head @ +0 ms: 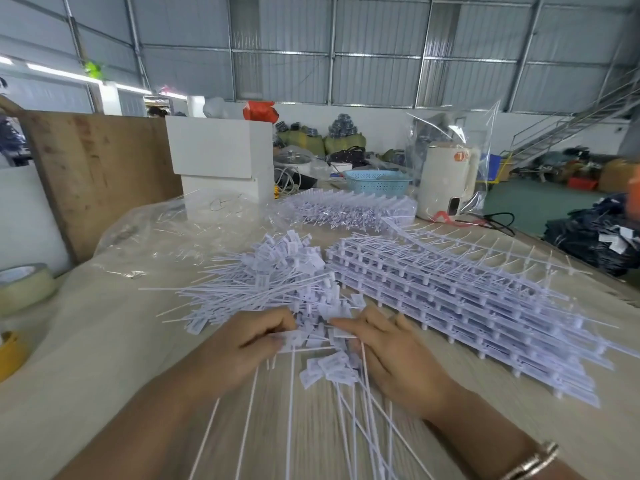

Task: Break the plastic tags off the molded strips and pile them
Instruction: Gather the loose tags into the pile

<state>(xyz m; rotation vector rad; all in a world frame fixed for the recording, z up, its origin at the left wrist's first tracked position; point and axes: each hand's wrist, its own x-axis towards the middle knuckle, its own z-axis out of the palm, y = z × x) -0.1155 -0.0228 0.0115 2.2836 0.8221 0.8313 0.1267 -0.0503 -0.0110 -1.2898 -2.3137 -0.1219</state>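
Note:
A white molded strip (304, 341) of tags lies between my hands, its long tails running toward me across the table. My left hand (239, 348) grips the strip's left end with curled fingers. My right hand (388, 355) pinches the right end between thumb and fingers. Just beyond my hands spreads a loose pile of broken-off tags (277, 278). A few separate tags (325, 368) lie below the strip. To the right lies a thick stack of whole molded strips (467, 306). A second stack (349, 209) sits farther back.
Crumpled clear plastic sheeting (166, 237) covers the table at left, behind it white boxes (221, 157) and a wooden board (97, 174). Tape rolls (24, 289) sit at the left edge. A blue basket (375, 181) and a white kettle (446, 181) in a bag stand at the back.

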